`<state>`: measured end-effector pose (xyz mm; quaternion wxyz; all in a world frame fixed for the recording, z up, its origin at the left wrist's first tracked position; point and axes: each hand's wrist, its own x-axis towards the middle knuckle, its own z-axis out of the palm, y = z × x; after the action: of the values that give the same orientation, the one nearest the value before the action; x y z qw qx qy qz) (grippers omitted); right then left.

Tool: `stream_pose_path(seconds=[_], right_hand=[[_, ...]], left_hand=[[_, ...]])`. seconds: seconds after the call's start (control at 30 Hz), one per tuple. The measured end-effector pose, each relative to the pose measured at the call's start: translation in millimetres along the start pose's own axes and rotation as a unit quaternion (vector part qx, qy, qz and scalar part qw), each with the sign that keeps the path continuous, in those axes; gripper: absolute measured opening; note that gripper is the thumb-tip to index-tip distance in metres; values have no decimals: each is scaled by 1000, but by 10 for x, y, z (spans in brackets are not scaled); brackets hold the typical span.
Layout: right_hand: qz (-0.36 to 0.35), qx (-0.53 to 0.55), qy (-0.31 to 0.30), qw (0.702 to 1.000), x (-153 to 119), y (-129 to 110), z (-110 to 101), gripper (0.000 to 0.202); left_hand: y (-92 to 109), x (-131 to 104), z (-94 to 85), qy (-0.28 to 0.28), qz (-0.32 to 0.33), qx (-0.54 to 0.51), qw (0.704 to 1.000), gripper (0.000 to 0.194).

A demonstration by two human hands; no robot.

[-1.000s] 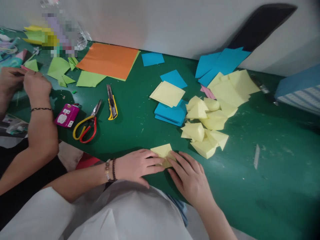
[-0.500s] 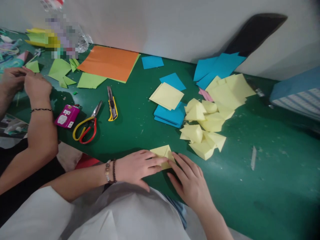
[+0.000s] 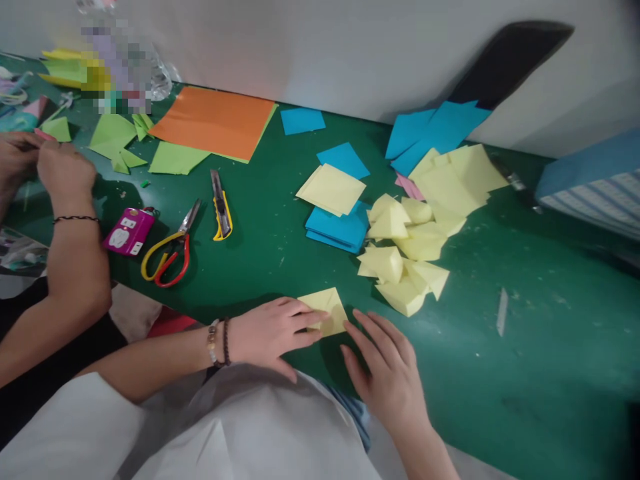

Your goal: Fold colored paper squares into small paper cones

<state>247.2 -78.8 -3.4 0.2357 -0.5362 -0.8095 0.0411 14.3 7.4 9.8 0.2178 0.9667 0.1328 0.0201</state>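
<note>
A small folded sheet of yellow paper (image 3: 334,308) lies flat near the table's front edge. My left hand (image 3: 277,330) rests on its left part, fingers stretched out and pressing it down. Just off the right edge of the sheet is my right hand (image 3: 387,367), its fingers apart and slightly bent, holding nothing. Beyond the hands lie several folded yellow paper pieces (image 3: 410,287), a stack of blue paper squares (image 3: 335,230) and yellow squares (image 3: 333,190) partly over the blue ones.
Scissors (image 3: 170,257), a yellow box cutter (image 3: 221,210) and a magenta box (image 3: 131,230) lie to the left. Orange sheets (image 3: 215,123) and green scraps (image 3: 113,137) are behind. A co-worker's hands (image 3: 65,170) work at far left. A loose blade (image 3: 502,312) lies right.
My right hand has moved a little right, off the yellow paper, and its fingers have spread. My left hand stays on the sheet. The whole view has shifted slightly.
</note>
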Motion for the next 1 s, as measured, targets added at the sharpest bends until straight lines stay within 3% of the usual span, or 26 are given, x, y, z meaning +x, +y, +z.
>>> stream_pose_path(seconds=[0.2,0.3,0.63,0.8,1.0], right_hand=[[71,81,-3,994,-57,-358,-6,10],[100,81,4,992,-69,-429,59,8],[173,-32,40,984,-238,-231,21,6],[138,-49,69,987,-65,-143,5,6],[105,-98,23,989,73,-81,104,7]], left_hand=[[16,4,-11,-1,-5,-2,1000,80],[22,8,-29,-11,-10,8,1000,78],[6,14,-48,-29,-10,16,999,76],[3,12,-56,-27,-7,13,1000,71],[-23,12,-55,-29,-4,-8,1000,73]])
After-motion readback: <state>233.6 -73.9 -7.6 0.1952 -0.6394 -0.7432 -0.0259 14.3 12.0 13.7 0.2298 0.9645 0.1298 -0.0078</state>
